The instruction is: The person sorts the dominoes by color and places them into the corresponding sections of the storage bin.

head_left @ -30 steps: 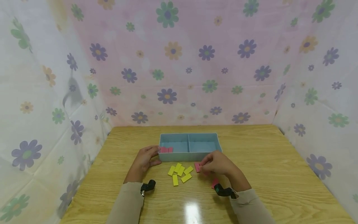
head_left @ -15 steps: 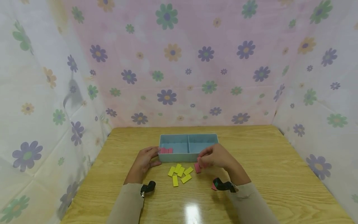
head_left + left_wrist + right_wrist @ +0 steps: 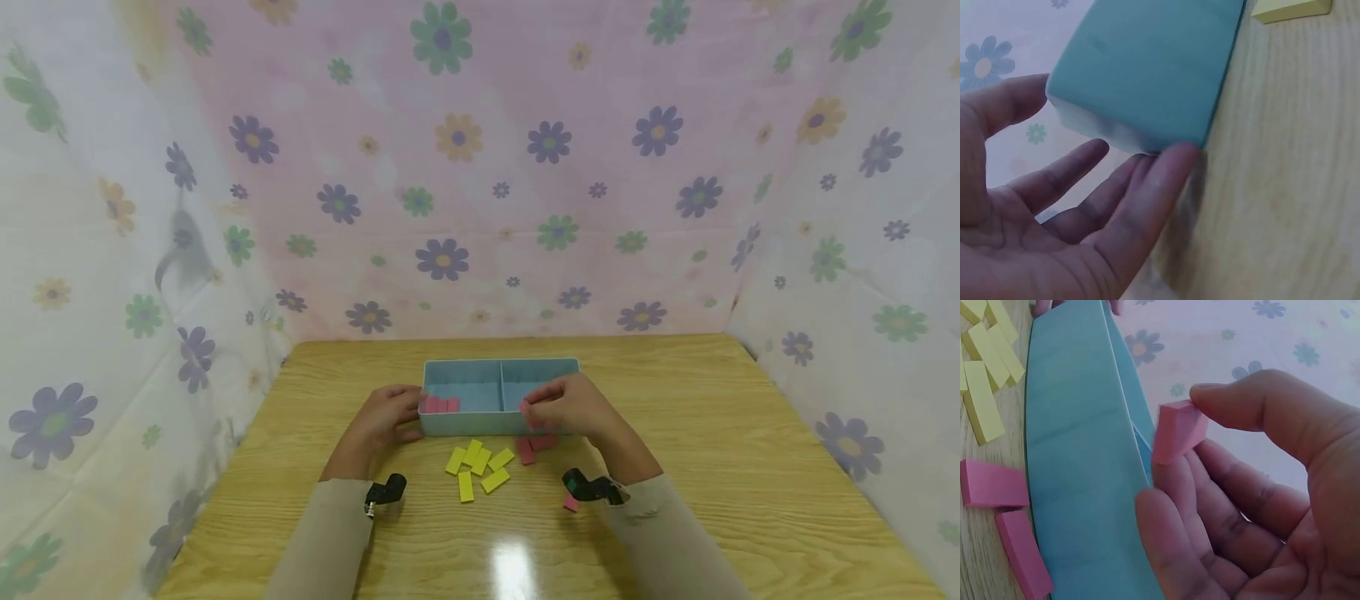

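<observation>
A light blue two-compartment box (image 3: 465,423) stands on the table. My left hand (image 3: 384,419) rests at its left end, with extended thumb and fingers touching the corner and rim in the left wrist view. My right hand (image 3: 581,408) pinches a pink rectangular block (image 3: 1179,430) between thumb and fingers, just over the box's front rim at the right compartment. Several pink blocks (image 3: 441,406) stand in a row along the front of the left compartment. Before the box lie more pink blocks (image 3: 994,483), partly under my right hand in the head view.
Several yellow blocks (image 3: 480,461) lie loosely on the wooden table (image 3: 637,550) in front of the box. A lone pink block (image 3: 571,503) lies near the right wrist camera (image 3: 592,486). Flower-patterned cloth (image 3: 465,208) hangs behind and at both sides.
My right hand has lifted a pink block off the table and carried it up and slightly left to the box's front rim. My left hand keeps its place at the box's end.
</observation>
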{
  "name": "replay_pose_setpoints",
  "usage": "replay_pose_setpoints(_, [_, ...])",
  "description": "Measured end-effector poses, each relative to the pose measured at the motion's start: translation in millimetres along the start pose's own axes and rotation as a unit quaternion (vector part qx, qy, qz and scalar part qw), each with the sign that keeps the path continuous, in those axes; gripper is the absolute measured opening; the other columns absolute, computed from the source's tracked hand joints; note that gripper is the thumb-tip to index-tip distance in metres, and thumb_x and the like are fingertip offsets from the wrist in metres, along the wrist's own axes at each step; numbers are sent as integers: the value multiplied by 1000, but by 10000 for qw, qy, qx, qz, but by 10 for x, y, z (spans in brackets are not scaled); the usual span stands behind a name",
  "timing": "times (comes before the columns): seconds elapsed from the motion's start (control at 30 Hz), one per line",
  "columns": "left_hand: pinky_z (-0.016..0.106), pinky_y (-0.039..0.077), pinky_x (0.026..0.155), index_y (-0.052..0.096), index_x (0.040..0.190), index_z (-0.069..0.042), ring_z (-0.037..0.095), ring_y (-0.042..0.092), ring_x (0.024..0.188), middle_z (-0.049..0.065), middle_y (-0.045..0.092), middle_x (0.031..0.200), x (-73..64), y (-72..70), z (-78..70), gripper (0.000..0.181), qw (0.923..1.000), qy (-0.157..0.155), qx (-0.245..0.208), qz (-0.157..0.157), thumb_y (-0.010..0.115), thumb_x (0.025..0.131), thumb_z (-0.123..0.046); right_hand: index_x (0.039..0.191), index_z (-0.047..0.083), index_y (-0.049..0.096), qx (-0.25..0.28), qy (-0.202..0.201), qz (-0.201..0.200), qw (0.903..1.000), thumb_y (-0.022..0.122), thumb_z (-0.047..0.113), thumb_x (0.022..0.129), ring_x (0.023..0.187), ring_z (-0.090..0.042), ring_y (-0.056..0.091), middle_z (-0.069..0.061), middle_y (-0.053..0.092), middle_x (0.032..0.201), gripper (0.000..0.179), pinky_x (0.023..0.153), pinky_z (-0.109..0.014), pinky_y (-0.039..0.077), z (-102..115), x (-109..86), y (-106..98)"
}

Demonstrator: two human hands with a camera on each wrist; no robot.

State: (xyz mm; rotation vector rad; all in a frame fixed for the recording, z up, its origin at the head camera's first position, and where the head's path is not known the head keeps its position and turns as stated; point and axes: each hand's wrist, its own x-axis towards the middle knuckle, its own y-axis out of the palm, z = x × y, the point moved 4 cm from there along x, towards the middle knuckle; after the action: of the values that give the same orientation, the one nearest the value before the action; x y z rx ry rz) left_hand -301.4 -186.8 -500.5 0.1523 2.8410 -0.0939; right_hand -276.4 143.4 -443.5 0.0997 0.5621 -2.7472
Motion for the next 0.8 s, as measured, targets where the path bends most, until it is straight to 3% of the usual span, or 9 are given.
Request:
replay_pose_setpoints(0.2, [44,63,87,61,142,-10,31,68,120,16,67,137,45,-25,-89,54,9980,2,621,-72,71,99,-41,114,15,79,49,211,-65,9997,81,33,90,94,-23,74,-6,78,104,30,92,-51,61,8,70,-2])
replay_pose_setpoints(0.5, [43,64,83,60,144,-11,29,69,118,15,68,135,88,-24,-69,56,9983,-187,549,-76,74,97,-38,118,10,76,572,260,-6,9980,79,29,92,100,-24,75,-10,77,111,32,89,-43,63,92,230,30])
replay_pose_setpoints(0.8, [42,65,80,59,143,-6,28,71,113,16,69,132,68,3,-102,51,9974,-189,680,-118,70,100,-32,122,7,74,973,441,16,9943,82,30,91,101,-24,76,-11,76,114,39,97,-49,59,187,376,137])
